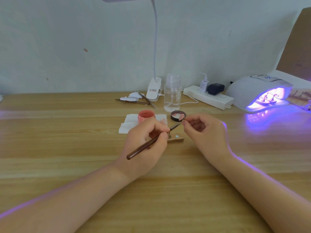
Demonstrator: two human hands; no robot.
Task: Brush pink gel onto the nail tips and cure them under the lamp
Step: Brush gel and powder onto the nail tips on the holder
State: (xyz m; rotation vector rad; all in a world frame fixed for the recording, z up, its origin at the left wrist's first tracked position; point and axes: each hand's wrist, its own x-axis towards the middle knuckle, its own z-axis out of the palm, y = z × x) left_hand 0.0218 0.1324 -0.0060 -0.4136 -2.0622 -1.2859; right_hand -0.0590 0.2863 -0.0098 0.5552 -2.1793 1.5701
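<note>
Single head-worn wide-angle view, looking forward and down, close over a wooden table point(50, 132); wall at twelve o'clock.

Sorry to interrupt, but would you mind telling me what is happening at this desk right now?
A person is painting a nail tip with pink gel. The left hand holds a brown brush, its bristles at the tip pinched in the right hand. The open pink gel jar stands on a tissue behind. At the right, the curing lamp glows purple over tips on stands.
</note>
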